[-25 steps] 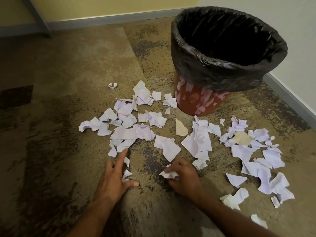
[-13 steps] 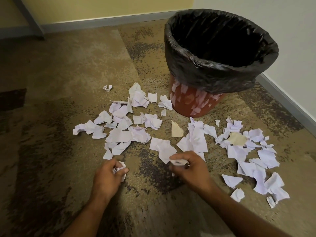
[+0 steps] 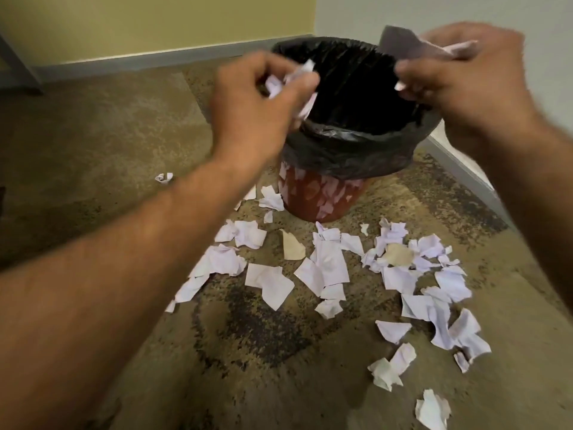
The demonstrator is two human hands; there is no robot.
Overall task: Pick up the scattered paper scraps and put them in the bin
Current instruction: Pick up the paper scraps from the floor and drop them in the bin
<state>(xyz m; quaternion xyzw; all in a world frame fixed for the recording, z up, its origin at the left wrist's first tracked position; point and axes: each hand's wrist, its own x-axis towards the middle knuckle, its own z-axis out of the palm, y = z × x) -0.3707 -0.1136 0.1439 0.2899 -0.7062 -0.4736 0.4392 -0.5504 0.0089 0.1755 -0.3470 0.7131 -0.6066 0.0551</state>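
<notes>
A red bin (image 3: 319,197) lined with a black bag (image 3: 350,150) stands on the carpet near the corner. My left hand (image 3: 251,103) is raised at the bin's left rim, closed on crumpled white paper scraps (image 3: 291,82). My right hand (image 3: 465,85) is up over the bin's right rim, gripping a larger scrap (image 3: 403,46) between its fingers. Both hands are blurred by motion. Several white scraps (image 3: 328,265) and two tan ones (image 3: 293,246) lie scattered on the carpet in front of the bin.
One small crumpled scrap (image 3: 164,177) lies alone to the left. Walls with a grey skirting board (image 3: 161,62) close in behind and to the right of the bin. A dark frame leg (image 3: 18,72) stands at the far left.
Both hands have lifted off the carpet with their scraps and now hover at the bin's rim. My view has come closer to the bin.
</notes>
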